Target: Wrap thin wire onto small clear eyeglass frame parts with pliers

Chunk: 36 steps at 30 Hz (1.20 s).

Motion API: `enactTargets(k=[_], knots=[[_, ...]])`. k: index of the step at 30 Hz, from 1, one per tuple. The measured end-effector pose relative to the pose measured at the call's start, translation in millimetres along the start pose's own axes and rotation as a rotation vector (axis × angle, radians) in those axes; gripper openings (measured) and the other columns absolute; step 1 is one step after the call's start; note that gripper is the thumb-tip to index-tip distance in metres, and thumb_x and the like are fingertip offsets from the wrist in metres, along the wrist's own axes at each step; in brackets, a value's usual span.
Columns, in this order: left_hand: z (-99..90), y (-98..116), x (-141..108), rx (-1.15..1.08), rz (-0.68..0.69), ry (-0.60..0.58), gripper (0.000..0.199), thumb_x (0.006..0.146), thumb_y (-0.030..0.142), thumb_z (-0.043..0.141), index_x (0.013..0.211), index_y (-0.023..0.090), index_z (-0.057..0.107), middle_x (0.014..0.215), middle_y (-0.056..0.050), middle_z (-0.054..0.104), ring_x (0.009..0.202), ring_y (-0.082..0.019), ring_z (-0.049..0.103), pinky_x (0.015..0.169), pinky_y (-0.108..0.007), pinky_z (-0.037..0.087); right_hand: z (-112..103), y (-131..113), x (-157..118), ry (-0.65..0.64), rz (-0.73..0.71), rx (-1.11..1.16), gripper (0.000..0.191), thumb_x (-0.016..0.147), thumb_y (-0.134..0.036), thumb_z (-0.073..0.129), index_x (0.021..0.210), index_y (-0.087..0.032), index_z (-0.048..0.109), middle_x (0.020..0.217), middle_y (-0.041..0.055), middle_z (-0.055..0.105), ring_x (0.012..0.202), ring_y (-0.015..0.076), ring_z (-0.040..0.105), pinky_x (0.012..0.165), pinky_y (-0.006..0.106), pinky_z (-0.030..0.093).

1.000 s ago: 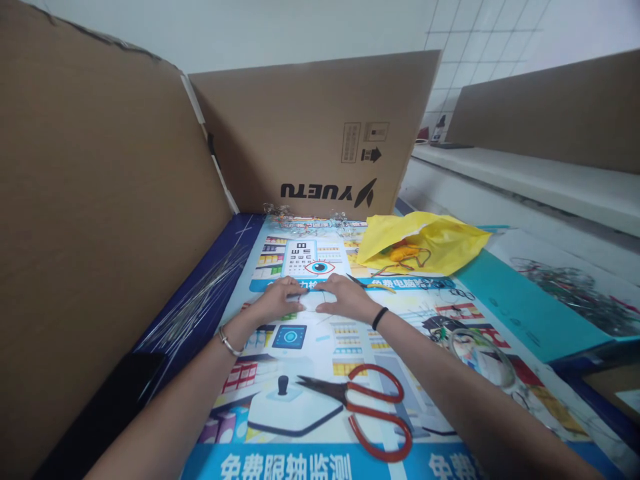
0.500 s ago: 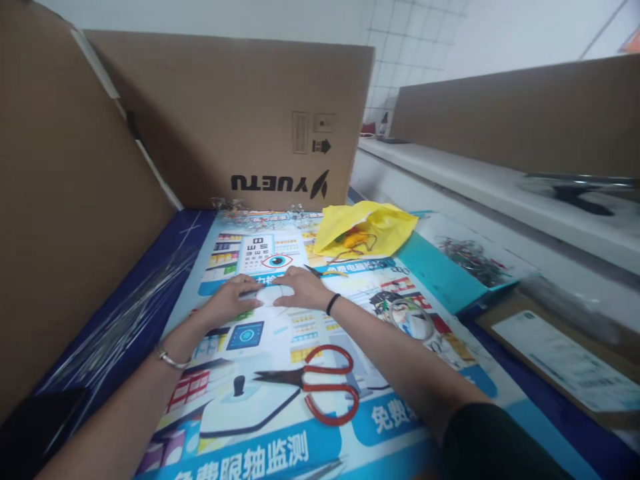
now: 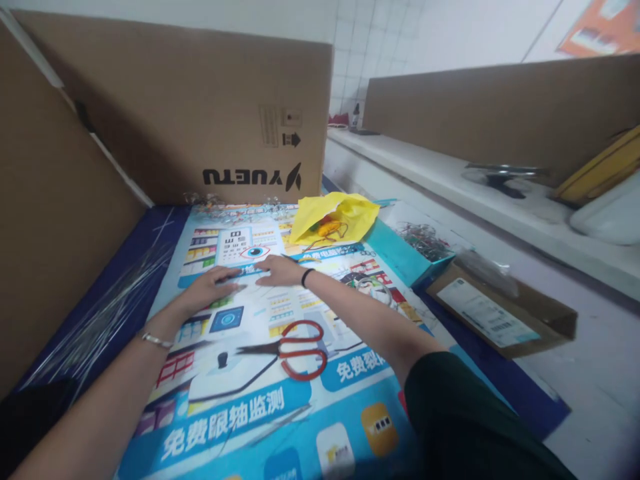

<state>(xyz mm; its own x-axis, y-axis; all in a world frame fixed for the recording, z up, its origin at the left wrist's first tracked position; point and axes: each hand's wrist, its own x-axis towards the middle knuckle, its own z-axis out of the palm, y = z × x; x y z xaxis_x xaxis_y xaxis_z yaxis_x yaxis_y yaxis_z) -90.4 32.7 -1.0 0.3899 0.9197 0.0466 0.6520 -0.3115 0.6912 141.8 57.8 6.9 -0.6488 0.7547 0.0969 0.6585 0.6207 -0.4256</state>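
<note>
Upside-down "YUETU" on carton (image 3: 165, 110)
Poster (image 3: 255, 321) reads "免费眼轴监测"; left hand (image 3: 206, 288), right hand (image 3: 281, 272) half-curled, whether holding anything unclear.

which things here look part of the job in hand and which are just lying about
Probably in the job:
left hand, right hand (anything held is too small to tell)
red-handled scissors, untouched
silvery strands

Probably just lying about:
labelled brown box
dark bottle on the white ledge
</note>
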Motion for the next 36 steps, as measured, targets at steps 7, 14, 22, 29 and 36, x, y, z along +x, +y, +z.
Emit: enactTargets(k=[7,14,22,29,36], knots=[[3.2,-2,-5,-0.399,-0.124,0.180,0.060,0.064,0.053,0.062,0.112,0.017,0.059,0.115,-0.009,0.060,0.104,-0.024,0.053,0.093,-0.037,0.038,-13,-18,-39,0.127,0.073,0.081,0.027,0.080,-0.022,0.054,0.103,-0.011,0.060,0.098,0.0083,0.060,0.080,0.0129,0.054,0.075,0.024,0.039],[-5.1,7,-19,-0.474,-0.182,0.342,0.046,0.064,0.043,0.065,0.100,0.014,0.064,0.088,-0.006,0.066,0.072,-0.014,0.056,0.070,-0.028,0.043,-27,-69,-107,-0.111,-0.116,0.010,0.016,0.080,-0.021,0.052,0.079,-0.015,0.066,0.082,0.0041,0.064,0.076,0.0130,0.054,0.068,0.023,0.036],[-6.1,56,-78,-0.128,-0.074,0.039,0.030,0.072,0.041,0.056,0.084,0.016,0.065,0.082,-0.004,0.065,0.078,-0.018,0.057,0.071,-0.029,0.043,-13,-124,-167,-0.336,-0.258,-0.223,0.030,0.076,-0.040,0.055,0.078,-0.012,0.063,0.081,0.0099,0.058,0.081,0.0209,0.051,0.069,0.031,0.036],[7.4,93,-122,0.090,-0.013,-0.100,0.023,0.080,0.033,0.045,0.081,0.019,0.064,0.080,-0.001,0.064,0.077,-0.016,0.055,0.071,-0.028,0.042,-1,-143,-185,-0.294,-0.254,-0.327,0.022,0.077,-0.035,0.053,0.083,-0.014,0.058,0.089,0.0104,0.054,0.083,0.0232,0.047,0.068,0.035,0.036],[13.4,100,-159,0.268,-0.016,-0.255,0.023,0.084,0.029,0.041,0.084,0.020,0.062,0.085,-0.003,0.062,0.078,-0.016,0.055,0.067,-0.026,0.040,15,-145,-195,-0.296,-0.333,-0.380,0.007,0.078,-0.012,0.051,0.081,-0.015,0.056,0.080,0.0070,0.057,0.073,0.0198,0.049,0.061,0.031,0.036]])
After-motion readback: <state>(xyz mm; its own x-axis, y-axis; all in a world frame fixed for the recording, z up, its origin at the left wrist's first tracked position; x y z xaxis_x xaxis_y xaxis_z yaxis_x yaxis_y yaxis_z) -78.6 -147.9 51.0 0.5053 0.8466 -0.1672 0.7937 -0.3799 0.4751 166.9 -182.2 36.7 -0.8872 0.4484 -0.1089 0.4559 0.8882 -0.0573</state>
